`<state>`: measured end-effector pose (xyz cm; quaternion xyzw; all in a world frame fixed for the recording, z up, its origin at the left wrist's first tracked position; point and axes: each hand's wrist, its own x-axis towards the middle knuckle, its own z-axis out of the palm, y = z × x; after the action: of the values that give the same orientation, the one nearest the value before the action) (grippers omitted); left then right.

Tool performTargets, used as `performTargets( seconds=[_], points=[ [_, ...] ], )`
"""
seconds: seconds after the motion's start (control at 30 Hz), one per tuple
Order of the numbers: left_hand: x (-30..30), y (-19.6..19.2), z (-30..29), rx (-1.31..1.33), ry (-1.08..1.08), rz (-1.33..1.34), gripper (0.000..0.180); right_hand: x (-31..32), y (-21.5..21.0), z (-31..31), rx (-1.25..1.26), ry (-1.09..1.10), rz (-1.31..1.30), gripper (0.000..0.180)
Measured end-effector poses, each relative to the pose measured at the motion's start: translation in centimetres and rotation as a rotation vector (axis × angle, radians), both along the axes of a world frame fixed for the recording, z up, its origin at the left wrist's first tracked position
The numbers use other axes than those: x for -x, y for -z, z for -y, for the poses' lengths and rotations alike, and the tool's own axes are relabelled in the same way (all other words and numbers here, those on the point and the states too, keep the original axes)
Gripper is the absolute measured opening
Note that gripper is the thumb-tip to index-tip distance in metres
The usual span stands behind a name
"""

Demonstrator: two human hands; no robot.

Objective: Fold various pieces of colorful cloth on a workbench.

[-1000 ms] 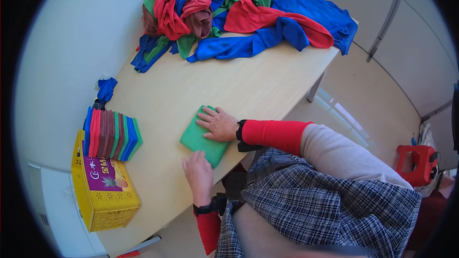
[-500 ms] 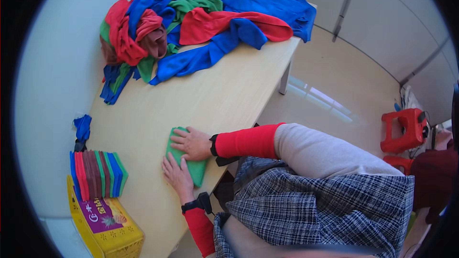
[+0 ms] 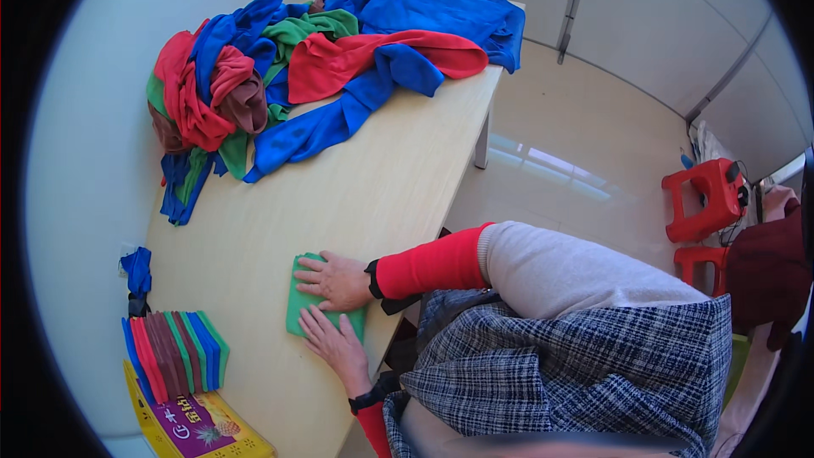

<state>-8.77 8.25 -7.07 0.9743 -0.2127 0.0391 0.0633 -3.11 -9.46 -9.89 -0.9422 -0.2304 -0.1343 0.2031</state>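
Observation:
A green folded cloth [image 3: 302,298] lies flat near the front edge of the table. My right hand [image 3: 336,281] rests palm down on its upper part, fingers spread and stretched out. Just below it, my left hand [image 3: 337,344] also lies open on the cloth, fingers extended across its lower part. Both hands press from above, and neither grips anything. They cover much of the cloth's middle and right side.
A row of folded cloths [image 3: 178,354] in several colours stands on or against a yellow box [image 3: 246,434] at the left. A heap of loose blue, red, green and brown cloths [image 3: 322,68] covers the table's far end. Red stools [image 3: 704,199] stand at the right.
My left hand has slid from the cloth's left edge onto its lower part, so its lower left corner now shows. My right hand stays flat on the cloth. The whole view has shifted slightly.

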Motion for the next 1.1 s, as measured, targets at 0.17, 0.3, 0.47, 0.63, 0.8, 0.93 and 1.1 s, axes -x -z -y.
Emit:
performTargets(
  seconds=[0.17, 0.3, 0.47, 0.63, 0.8, 0.93, 1.1],
  points=[
    [0.6, 0.3, 0.7, -0.059, -0.056, -0.004, 0.067, -0.2, 0.6, -0.4, -0.034, -0.014, 0.077, 0.06],
    [0.8, 0.2, 0.5, -0.057, -0.083, -0.018, 0.066, 0.1, 0.0, -0.1, -0.037, -0.049, 0.033, 0.058],
    [1.2, 1.0, -0.3, -0.002, -0.089, 0.002, 0.064, 0.2, -0.5, 0.0, 0.002, -0.034, 0.036, 0.058],
    [1.7, 1.9, -0.6, 0.081, -0.158, -0.056, 0.062, 1.6, -1.7, -2.4, -0.04, -0.09, 0.084, 0.061],
    [0.8, 7.2, -1.6, 1.254, -0.149, -0.163, 0.062, 4.3, -1.7, -7.7, -0.28, -0.265, -0.07, 0.065],
    [1.6, 3.9, -0.4, 0.753, -0.138, -0.105, 0.062, 3.5, 0.3, -6.0, -0.316, -0.209, -0.089, 0.065],
    [1.9, 1.9, -0.5, 0.148, -0.173, 0.03, 0.059, 1.6, 0.4, -3.2, -0.135, -0.201, -0.058, 0.064]
  ],
)
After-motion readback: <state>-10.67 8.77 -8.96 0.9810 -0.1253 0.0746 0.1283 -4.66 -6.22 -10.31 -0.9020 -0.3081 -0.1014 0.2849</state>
